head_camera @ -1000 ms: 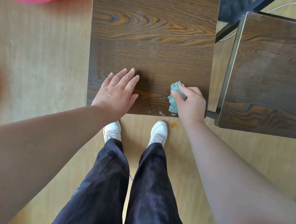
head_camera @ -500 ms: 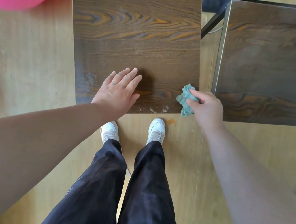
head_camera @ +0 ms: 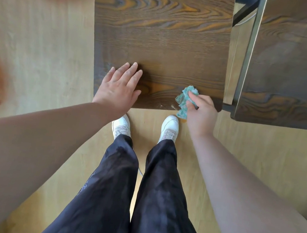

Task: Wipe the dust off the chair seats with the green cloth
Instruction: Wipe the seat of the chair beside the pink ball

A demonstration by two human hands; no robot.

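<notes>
Bunching the seemingly soft, light green cloth (head_camera: 183, 100) in the right hand (head_camera: 202, 112) at the near edge of the chair seat (head_camera: 159, 47). Pressing the left hand (head_camera: 119, 89) flat on it.

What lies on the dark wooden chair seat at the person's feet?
The flat left hand and, at the front right corner, the crumpled green cloth gripped by the right hand. The seat beneath them is hidden.

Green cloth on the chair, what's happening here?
A person stands over a dark wood-grain chair seat. Their right hand grips the crumpled green cloth at the seat's near right corner, while the left hand rests flat on the same seat. Pale specks lie by the front edge beside the cloth. A second matching seat to the right is untouched.
</notes>
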